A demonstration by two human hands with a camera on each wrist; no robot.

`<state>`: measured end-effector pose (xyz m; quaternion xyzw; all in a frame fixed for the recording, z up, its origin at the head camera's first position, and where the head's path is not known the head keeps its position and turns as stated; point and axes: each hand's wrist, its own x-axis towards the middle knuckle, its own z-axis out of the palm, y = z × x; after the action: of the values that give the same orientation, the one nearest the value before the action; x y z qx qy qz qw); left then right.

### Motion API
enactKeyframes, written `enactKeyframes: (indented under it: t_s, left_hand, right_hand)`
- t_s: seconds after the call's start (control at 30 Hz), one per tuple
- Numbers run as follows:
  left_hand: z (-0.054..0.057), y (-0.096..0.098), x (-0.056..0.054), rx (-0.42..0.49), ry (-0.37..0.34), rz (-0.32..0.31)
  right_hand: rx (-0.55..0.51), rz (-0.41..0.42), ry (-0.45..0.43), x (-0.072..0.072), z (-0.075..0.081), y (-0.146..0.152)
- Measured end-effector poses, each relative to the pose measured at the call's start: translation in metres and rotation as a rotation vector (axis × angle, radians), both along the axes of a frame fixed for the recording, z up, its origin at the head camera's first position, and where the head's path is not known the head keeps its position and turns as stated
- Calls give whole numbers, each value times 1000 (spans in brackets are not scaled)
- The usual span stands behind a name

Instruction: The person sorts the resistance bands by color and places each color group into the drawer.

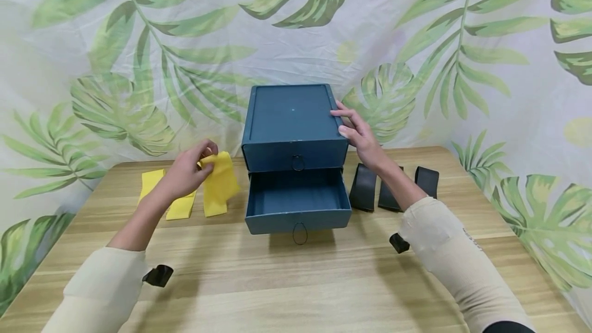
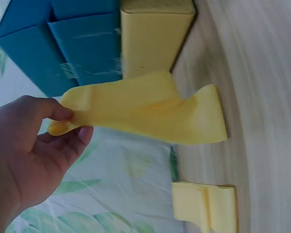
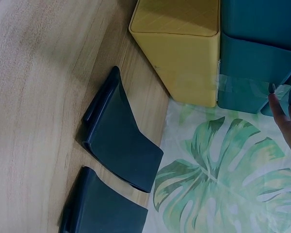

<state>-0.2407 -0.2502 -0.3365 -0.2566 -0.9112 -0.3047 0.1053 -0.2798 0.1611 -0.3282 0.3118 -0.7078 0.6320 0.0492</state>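
Observation:
My left hand [image 1: 187,172] pinches one end of a folded flat yellow band [image 1: 219,181] between thumb and fingers, to the left of the drawer box. In the left wrist view the band [image 2: 131,107] stretches out sideways from the fingertips. My right hand [image 1: 359,131] rests on the right top edge of the blue drawer box [image 1: 293,112], fingers fairly straight. Below its closed upper drawer, a blue drawer [image 1: 298,221] with a thin ring pull stands pulled out, with nothing seen inside. The right wrist view catches only some fingers [image 3: 280,111] against the box side.
More folded yellow bands [image 1: 180,206] lie on the table at the left. Several folded black bands [image 1: 364,187] lie to the right of the box, partly behind the right forearm. The wrist views show a tan-yellow bottom section [image 3: 184,58] of the box. A leaf-print cloth [image 1: 296,40] hangs behind.

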Motion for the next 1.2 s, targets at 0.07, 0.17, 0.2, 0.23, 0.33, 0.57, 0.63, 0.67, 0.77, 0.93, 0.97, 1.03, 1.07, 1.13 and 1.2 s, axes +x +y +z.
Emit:
enactKeyframes:
  t_s: [0.07,0.17,0.2,0.23,0.33,0.57,0.63,0.67,0.77,0.93,0.97,1.03,1.07,1.13,1.2]
  left_hand:
    - [4,2,5,10,0,-18]
    - [12,5,12,41,-36,-44]
    - [14,6,14,54,-53,-49]
    - [16,7,16,64,-64,-51]
    - [23,10,21,79,-62,-47]
    - [33,16,26,118,7,-29]
    - [36,18,26,130,-2,-32]
    - [36,18,27,133,-3,-37]
    - [39,18,28,130,17,-46]
    - [46,21,34,100,44,-25]
    - [48,22,35,98,42,-20]
    - [52,23,38,101,43,-12]
    - [53,24,40,103,43,-8]
    - [57,25,44,115,42,-2]
    - [60,26,47,122,43,2]
  right_hand:
    - [1,-1,-1,0,0,0]
    - [1,-3,-3,1,0,1]
    - [1,-3,-3,1,0,1]
    - [0,-4,-3,1,0,1]
    - [0,-4,-2,1,0,1]
    - [-2,-6,0,0,0,2]
    - [0,-8,0,0,0,2]
    - [1,-9,0,-1,0,2]
    - [4,-6,0,-1,1,1]
    - [2,-3,2,0,2,0]
    - [1,-3,2,0,1,-1]
    - [0,-4,1,0,1,-1]
    - [-1,-4,1,0,1,0]
    - [-2,-4,1,0,0,0]
    - [-1,-5,0,1,0,0]
